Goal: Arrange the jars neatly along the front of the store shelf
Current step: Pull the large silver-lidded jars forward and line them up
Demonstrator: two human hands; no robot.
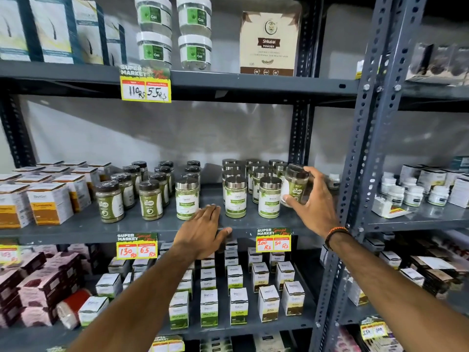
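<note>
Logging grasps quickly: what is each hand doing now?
Left hand: open, flat on the grey metal shelf edge.
Right hand: closed around a dark-lidded jar of green powder.

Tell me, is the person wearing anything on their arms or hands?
Both forearms are bare, with no sleeves showing and no gloves. The right hand has a braided orange and dark band around its wrist. The left hand wears nothing visible.

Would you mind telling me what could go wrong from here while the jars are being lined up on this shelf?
1. The right hand holds a dark-lidded jar close beside the silver-lidded jars; setting it down could knock one over.
2. The left hand rests at the shelf's front edge, near a front jar that a sweep might push off.
</note>
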